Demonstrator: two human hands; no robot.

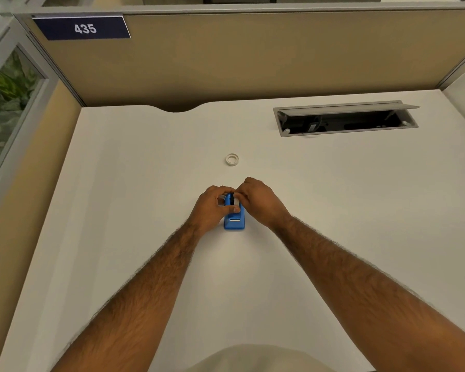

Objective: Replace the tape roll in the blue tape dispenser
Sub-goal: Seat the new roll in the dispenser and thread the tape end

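The blue tape dispenser (234, 221) stands on the white desk (145, 183) in the middle of the head view. My left hand (212, 208) wraps its left side, thumb across the top. My right hand (258, 200) pinches at the dispenser's far end, where a black hub and a bit of white roll (236, 201) show between my fingers. Whether the roll sits in the dispenser or is lifted from it is hidden by my fingers. A loose whitish tape ring (232, 159) lies flat on the desk beyond my hands, apart from them.
An open cable hatch (344, 120) with a raised grey lid is set in the desk at the back right. Tan cubicle walls (253, 63) close the back and left, with a sign reading 435 (83, 28). The desk's back edge has a curved notch (177, 108).
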